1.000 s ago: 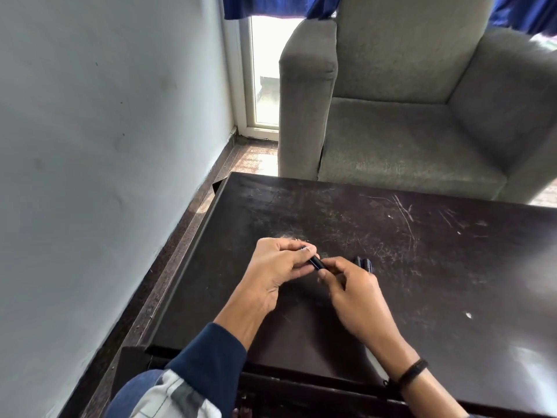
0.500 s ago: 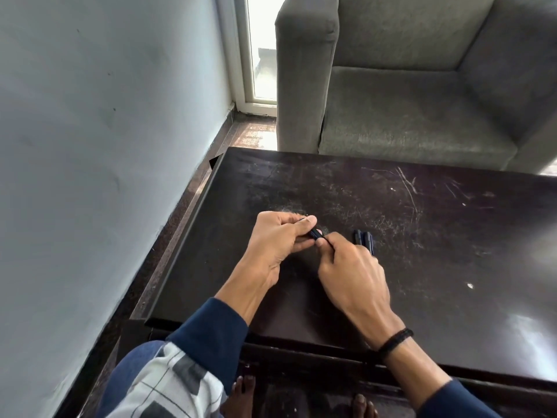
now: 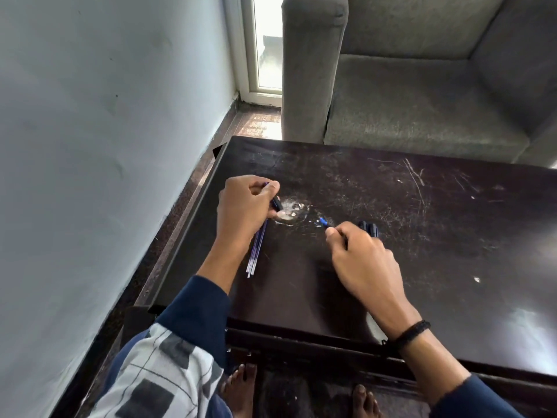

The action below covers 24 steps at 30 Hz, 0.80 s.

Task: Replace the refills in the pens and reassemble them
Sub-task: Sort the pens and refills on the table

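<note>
My left hand (image 3: 245, 211) is closed around a dark pen barrel (image 3: 276, 203) over the left part of the dark table (image 3: 422, 267). Under that hand lies a bundle of thin blue refills (image 3: 256, 251), pointing toward me. My right hand (image 3: 361, 260) pinches a small blue pen piece (image 3: 324, 222), held apart from the barrel to its right. Two dark pens (image 3: 369, 228) lie side by side just beyond my right hand's knuckles.
A white smear (image 3: 289, 211) marks the table between my hands. A grey armchair (image 3: 407, 86) stands behind the table's far edge. A pale wall (image 3: 90, 146) runs close along the left. My bare feet (image 3: 241, 387) show under the near edge.
My hands were together on one pen; now they have pulled apart, the left keeping the barrel and the right taking the small blue piece. The view tilted down, showing the refills.
</note>
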Motion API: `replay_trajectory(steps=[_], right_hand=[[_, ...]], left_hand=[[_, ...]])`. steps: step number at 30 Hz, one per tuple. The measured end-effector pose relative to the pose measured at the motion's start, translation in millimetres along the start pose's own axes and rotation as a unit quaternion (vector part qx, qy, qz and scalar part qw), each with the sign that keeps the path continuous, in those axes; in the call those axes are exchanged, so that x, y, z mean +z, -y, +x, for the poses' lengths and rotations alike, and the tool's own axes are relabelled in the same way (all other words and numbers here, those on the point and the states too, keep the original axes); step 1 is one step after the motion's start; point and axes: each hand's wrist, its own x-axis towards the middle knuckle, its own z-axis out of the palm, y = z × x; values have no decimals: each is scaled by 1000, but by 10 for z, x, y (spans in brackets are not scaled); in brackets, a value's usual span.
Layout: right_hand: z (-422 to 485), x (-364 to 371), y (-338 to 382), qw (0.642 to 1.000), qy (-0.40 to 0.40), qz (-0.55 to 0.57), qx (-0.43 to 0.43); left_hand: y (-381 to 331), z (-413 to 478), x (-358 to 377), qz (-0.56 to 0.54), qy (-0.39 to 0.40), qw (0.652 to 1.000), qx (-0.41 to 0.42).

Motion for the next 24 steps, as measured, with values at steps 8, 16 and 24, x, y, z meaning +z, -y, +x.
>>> replay_trajectory(steps=[8, 16, 24], right_hand=[[206, -82, -72, 889, 12, 443, 116], [169, -120, -93, 843, 44, 508, 171], [196, -95, -93, 755, 40, 637, 147]], left_hand=[[20, -241, 273, 415, 194, 889, 23], [7, -255, 249, 386, 168, 905, 63], [-94, -333, 284, 82, 322, 943, -24]])
